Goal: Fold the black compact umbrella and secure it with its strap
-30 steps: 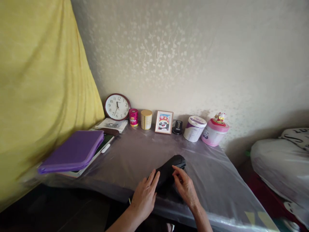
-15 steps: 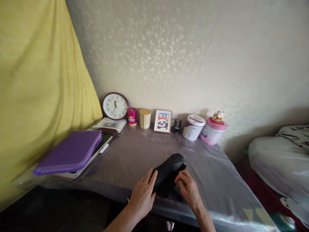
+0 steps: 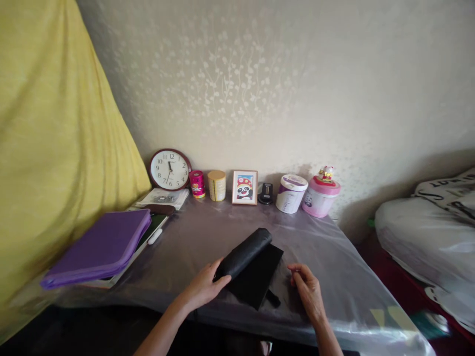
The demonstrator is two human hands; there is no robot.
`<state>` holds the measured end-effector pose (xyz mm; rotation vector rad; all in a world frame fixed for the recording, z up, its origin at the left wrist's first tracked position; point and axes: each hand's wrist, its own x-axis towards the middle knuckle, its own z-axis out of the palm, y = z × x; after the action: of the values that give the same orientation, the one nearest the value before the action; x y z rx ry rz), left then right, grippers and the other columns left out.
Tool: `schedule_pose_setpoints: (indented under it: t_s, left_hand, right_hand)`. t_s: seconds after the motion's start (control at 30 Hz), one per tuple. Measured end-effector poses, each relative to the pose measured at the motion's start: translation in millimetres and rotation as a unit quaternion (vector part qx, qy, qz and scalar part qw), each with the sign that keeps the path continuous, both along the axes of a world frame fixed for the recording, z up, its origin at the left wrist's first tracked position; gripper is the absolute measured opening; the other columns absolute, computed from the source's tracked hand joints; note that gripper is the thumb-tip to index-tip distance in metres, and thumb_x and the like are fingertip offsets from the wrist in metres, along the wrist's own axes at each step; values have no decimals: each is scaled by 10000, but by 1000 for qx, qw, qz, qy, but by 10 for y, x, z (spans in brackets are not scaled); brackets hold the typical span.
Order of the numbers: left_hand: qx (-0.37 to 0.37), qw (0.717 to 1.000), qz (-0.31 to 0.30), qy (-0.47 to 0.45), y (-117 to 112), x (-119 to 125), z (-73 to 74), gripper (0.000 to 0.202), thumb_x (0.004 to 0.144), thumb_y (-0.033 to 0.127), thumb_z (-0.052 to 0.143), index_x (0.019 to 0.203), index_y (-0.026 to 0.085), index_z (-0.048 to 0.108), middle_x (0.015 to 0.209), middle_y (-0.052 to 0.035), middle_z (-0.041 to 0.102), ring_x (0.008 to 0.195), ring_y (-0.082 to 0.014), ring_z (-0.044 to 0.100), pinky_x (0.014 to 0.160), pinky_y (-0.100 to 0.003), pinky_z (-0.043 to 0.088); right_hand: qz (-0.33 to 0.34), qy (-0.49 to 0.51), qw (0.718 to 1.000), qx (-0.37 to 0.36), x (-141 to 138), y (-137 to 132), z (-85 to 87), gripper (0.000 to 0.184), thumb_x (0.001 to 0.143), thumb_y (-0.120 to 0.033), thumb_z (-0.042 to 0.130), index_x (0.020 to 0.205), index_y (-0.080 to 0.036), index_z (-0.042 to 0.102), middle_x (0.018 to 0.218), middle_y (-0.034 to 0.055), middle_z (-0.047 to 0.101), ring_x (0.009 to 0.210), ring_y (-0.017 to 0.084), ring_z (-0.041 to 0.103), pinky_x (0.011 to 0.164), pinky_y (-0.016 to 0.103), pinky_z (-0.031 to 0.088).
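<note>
A black rolled-up cloth bundle [image 3: 247, 252] lies slantwise near the table's front edge, its far end tilted to the right. From under the roll spreads a flat black flap [image 3: 256, 279], with a short dark strap [image 3: 273, 298] at its lower corner. My left hand [image 3: 206, 284] is wrapped round the near end of the roll, thumb on the front side and fingers behind. To the right of the flap, my right hand [image 3: 307, 289] hovers over the table with loosely bent fingers. It is apart from the cloth, and nothing shows in it.
A purple zip folder [image 3: 100, 244] lies on books at the left, beside a white pen-like object [image 3: 155, 236]. Along the wall stand a clock [image 3: 170, 169], several tins and tubs, a framed panda picture [image 3: 245, 187] and a black stapler-like item [image 3: 265, 193].
My right hand has let go of the black cloth and moved right, away from it. The flap now lies spread out flat. My left hand has shifted to the roll's near end.
</note>
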<state>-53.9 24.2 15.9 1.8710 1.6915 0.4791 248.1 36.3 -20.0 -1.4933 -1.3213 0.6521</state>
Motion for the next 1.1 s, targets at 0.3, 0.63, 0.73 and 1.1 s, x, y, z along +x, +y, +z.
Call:
schedule_pose_setpoints:
  t_s: [0.3, 0.63, 0.73, 1.1]
  left_hand:
    - [145, 954, 66, 254, -41, 179, -39, 491, 922, 408, 197, 1403, 321, 154, 1251, -154, 427, 1032, -302, 540, 769, -394, 440]
    - [-26, 999, -13, 19, 268, -8, 112, 649, 831, 607, 329, 1342, 211, 277, 658, -7, 593, 627, -202, 612, 584, -307, 468]
    - [-60, 997, -51, -24, 217, -29, 226, 588, 812, 591, 379, 1255, 204, 368, 559, 50, 524, 494, -152, 555, 461, -247, 441]
    - [70, 997, -3, 21, 77, 159, 601, 646, 706, 111, 483, 1316, 238, 311, 1016, -52, 605, 994, -233, 563, 835, -323, 397]
  right_hand:
    - [9, -9, 1000, 7, -48, -13, 15, 220, 718, -335, 467, 771, -199, 630, 563, -15, 546, 508, 150, 525, 509, 252, 418]
    - [17, -38, 998, 52, -31, 6, -68, 217, 715, -238, 403, 753, -198, 613, 677, -2, 553, 547, 139, 525, 557, 256, 425]
    - [21, -36, 997, 62, -18, 10, -76, 228, 712, -227, 388, 750, -195, 610, 669, 4, 561, 558, 145, 525, 566, 260, 425]
    - [25, -20, 995, 94, 25, -17, -48, 224, 674, -279, 430, 737, -188, 626, 721, 46, 630, 677, 192, 575, 666, 287, 463]
